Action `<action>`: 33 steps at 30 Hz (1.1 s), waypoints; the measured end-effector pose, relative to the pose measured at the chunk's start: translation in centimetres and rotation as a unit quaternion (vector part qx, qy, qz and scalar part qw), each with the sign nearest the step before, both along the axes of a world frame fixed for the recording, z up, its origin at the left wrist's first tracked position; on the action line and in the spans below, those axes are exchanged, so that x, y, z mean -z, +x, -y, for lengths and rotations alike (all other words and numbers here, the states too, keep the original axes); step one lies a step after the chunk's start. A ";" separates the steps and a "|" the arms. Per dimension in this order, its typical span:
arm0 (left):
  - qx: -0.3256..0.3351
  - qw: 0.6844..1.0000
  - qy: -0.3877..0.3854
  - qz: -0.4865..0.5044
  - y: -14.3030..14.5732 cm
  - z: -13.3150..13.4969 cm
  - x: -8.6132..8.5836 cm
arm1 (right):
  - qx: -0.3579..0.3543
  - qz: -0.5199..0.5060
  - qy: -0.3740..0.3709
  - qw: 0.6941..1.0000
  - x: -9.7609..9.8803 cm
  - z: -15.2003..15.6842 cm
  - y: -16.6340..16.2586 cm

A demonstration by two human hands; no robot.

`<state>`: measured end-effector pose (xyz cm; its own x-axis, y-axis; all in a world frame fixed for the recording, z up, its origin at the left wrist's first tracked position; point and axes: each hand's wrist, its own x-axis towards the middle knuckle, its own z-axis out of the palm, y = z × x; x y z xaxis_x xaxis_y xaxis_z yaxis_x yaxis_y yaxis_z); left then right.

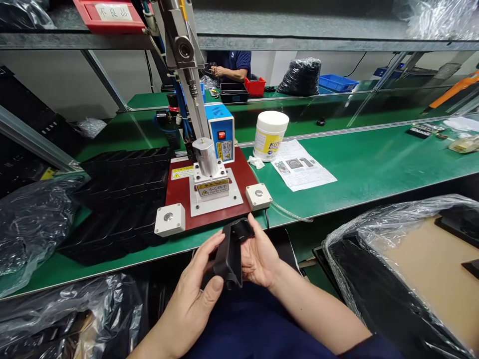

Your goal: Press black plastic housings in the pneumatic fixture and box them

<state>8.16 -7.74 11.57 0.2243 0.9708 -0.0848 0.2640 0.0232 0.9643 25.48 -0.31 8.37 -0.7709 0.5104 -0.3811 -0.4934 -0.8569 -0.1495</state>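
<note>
Between my two hands, in front of the bench edge, is a black moulded plastic part, long and angular with a rounded hollow at its far end. My left hand grips its left side, thumb on the near end and fingers along the far side. On the right, my right hand supports it, the thumb up by the rounded end. Just beyond stands a press on a dark red base, with a white button box to the left and another button box to the right.
Black trays are stacked left of the press. A white tub and a printed sheet lie to its right. Plastic-lined boxes flank me. A metal shelf runs overhead. Another person sits across the bench.
</note>
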 end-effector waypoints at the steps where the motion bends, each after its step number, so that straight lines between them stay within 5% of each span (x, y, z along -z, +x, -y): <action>1: 0.002 1.000 0.000 0.002 -0.1 0.0 0.0 | 0.003 0.003 0.011 1.000 0.0 0.0 0.0; 7: -0.029 0.990 -0.063 0.121 -0.5 0.1 0.2 | 0.041 0.064 0.128 0.989 0.4 -0.1 -0.1; 13: -0.088 0.936 -0.221 0.261 0.5 0.1 -0.6 | 0.061 0.090 0.261 0.959 -0.1 0.0 -0.2; 18: -0.113 0.933 -0.163 0.300 -0.2 -1.2 -0.6 | 0.108 0.132 0.330 0.928 -1.7 -0.8 0.8; 23: -0.073 0.988 -0.034 0.133 -2.4 -3.3 -0.9 | 0.080 0.203 0.439 0.872 -3.6 -1.7 1.4; 26: -0.060 0.994 0.081 0.030 -3.2 -5.2 -2.4 | 0.115 0.282 0.523 0.796 -4.9 -2.0 0.9; 31: -0.125 0.957 0.264 -0.003 -3.4 -10.8 -5.6 | 0.267 0.355 0.696 0.564 -7.8 -5.1 -0.7; 33: -0.144 0.936 0.322 0.016 -3.4 -13.9 -6.6 | 0.321 0.355 0.717 0.507 -8.8 -7.6 -1.5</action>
<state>4.78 6.16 18.15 -0.0611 0.8392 0.5403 0.3065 -0.4994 0.8103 23.98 7.25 17.14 -0.1995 0.7143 0.6707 0.0136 0.6865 -0.7270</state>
